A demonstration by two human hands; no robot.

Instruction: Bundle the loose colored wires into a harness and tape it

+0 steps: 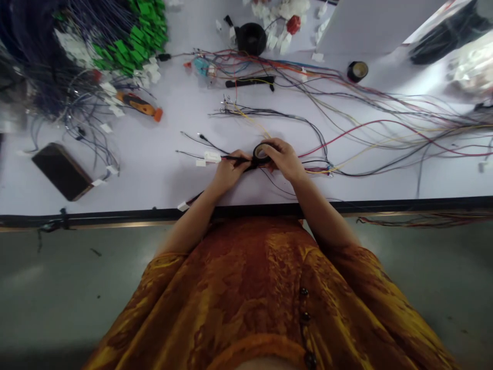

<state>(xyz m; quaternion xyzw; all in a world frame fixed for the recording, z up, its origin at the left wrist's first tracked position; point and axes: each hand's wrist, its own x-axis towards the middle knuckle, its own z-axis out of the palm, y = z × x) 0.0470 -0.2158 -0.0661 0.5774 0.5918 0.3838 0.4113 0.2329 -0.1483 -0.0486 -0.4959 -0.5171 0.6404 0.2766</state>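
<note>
From my remote feed, left to right: a dark smartphone (61, 172) lies on the white workbench (162, 180), below an orange-handled screwdriver (138, 105). The left hand (230, 172) pinches a black wire (234, 160) between closed fingers, just right of a white connector (211, 156). The right hand (283, 159) grips a roll of black electrical tape (261, 154), held against that wire above the bench. Loose coloured wires (385, 131) fan out rightward, below a second tape roll (357, 71).

A wiring workshop: loose wires (400, 134) across a workbench (154, 172).
</note>
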